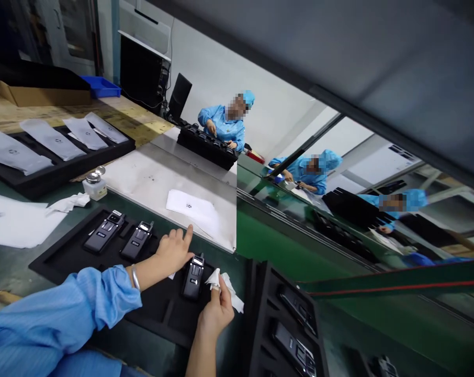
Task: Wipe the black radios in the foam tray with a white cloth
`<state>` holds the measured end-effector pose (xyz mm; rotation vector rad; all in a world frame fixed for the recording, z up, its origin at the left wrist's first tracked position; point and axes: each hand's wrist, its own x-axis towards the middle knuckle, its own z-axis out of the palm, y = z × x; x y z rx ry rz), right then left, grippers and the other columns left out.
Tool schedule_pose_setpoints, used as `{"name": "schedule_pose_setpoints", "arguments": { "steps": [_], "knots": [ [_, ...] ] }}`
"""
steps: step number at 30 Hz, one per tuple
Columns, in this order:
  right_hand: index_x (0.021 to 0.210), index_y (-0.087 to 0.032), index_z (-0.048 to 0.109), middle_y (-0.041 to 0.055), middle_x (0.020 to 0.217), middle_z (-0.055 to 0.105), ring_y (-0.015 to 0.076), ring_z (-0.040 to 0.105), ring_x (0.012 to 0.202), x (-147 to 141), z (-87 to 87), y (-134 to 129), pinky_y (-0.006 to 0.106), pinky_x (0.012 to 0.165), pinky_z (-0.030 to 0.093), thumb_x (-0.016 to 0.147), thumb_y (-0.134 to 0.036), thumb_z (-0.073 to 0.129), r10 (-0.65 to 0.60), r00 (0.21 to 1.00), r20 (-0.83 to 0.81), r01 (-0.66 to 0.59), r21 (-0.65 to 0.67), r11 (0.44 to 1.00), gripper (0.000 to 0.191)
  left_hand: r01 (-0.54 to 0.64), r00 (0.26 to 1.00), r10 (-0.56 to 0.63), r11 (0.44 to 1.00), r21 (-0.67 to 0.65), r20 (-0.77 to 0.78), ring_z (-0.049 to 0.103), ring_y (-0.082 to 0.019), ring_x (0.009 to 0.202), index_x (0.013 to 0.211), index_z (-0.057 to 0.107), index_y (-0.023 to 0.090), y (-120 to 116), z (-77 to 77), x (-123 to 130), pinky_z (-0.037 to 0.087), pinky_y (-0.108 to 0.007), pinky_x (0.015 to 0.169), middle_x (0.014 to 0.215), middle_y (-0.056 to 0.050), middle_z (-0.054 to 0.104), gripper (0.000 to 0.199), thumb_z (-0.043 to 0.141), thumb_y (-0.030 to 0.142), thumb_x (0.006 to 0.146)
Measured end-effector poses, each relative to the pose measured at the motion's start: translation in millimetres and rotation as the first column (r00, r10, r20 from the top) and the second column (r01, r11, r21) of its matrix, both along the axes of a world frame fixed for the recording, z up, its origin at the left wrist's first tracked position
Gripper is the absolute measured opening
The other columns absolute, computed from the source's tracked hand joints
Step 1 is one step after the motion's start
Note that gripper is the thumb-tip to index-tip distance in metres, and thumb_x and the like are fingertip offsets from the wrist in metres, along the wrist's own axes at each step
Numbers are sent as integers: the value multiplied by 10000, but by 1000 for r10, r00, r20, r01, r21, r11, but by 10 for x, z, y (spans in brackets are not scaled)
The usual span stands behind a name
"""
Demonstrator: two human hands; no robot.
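My left hand (173, 252), with a silver bangle at the wrist, hovers over the black foam tray (56, 256), its fingers apart and nothing visibly held. A crumpled white tissue (233, 294) is pinched in my right hand (216, 309), just right of a black handheld radio (193, 277). That radio lies in the tray between my two hands. Two more radios (103, 232) (137, 241) rest in the tray's left part. Beyond my left hand, a white sleeve (192, 207) lies on the pale board.
A dispenser bottle (94, 187) and a crumpled tissue (69, 203) are at the left, near a tray of white sleeves (52, 140). Another foam tray (260, 314) with radios stands at right. Co-workers in blue (227, 123) sit beyond.
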<state>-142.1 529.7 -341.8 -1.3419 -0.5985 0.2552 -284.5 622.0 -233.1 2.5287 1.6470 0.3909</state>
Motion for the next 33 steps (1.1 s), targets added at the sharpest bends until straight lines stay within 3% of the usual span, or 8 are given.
{"name": "schedule_pose_setpoints", "arguments": {
  "steps": [4, 10, 16, 20, 23, 26, 29, 33],
  "knots": [
    [1118, -103, 723, 141, 1183, 682, 275, 620, 1123, -3, 19, 36, 451, 1045, 449, 795, -347, 653, -35, 998, -56, 37, 39, 999, 411, 113, 993, -115, 992, -58, -21, 623, -329, 917, 1559, 176, 76, -184, -107, 349, 509, -391, 764, 1006, -206, 629, 1032, 691, 563, 809],
    [1119, -85, 710, 148, 1188, 682, 292, 612, 1151, -6, 21, 50, 466, 1075, 431, 761, -331, 676, -42, 991, -126, 54, 89, 995, 436, 87, 996, -88, 985, -149, 1, 636, -362, 941, 1551, 127, 9, -155, -190, 668, 536, -411, 730, 1072, -279, 603, 1107, 736, 445, 735],
    [1174, -94, 690, 149, 1217, 667, 291, 625, 1122, 90, 6, -24, 464, 1024, 466, 778, -318, 657, -36, 991, -131, 50, 104, 993, 456, 222, 966, -194, 962, -161, 172, 657, -332, 1020, 1577, 65, 148, -290, -121, 335, 538, -429, 880, 1199, -162, 618, 1142, 716, 429, 682],
    [1080, -170, 746, 91, 1117, 681, 235, 615, 1069, 143, 151, -169, 409, 988, 458, 834, -276, 640, 24, 993, 118, -37, 109, 993, 288, 407, 820, -341, 912, -49, 460, 590, -303, 1188, 1574, -25, 242, -462, -201, -59, 484, -430, 1010, 1340, -115, 570, 1165, 725, 373, 692],
    [1077, -247, 755, 57, 1049, 630, 182, 601, 984, 107, 412, -275, 344, 873, 470, 904, -204, 575, 166, 859, 485, -250, 112, 962, 253, 506, 694, -451, 860, 66, 561, 571, -291, 1214, 1571, -42, 264, -546, -326, -235, 483, -431, 1020, 1345, -115, 560, 1194, 742, 276, 671],
    [1086, -328, 746, 38, 1037, 602, 177, 571, 978, 43, 680, -342, 379, 891, 437, 944, -160, 514, 329, 611, 720, -419, -58, 906, 320, 575, 577, -555, 797, 184, 600, 569, -287, 1219, 1569, -55, 259, -606, -463, -288, 504, -424, 1001, 1383, -134, 529, 1175, 714, 210, 681],
    [1046, -388, 750, 19, 1008, 619, 198, 525, 1000, 28, 817, -364, 522, 1022, 303, 964, -176, 502, 392, 392, 832, -348, -260, 901, 336, 572, 535, -580, 784, 242, 615, 581, -294, 1198, 1570, -22, 222, -651, -549, -294, 525, -430, 973, 1373, -159, 531, 1111, 679, 202, 709],
    [1012, -397, 757, 21, 994, 629, 222, 498, 1019, 96, 826, -372, 621, 1050, 186, 972, -182, 473, 310, 387, 868, -183, -257, 949, 358, 557, 532, -572, 792, 252, 624, 554, -289, 1240, 1569, 9, 207, -693, -560, -312, 498, -438, 1029, 1388, -161, 520, 1056, 649, 191, 729]
  ]
}}
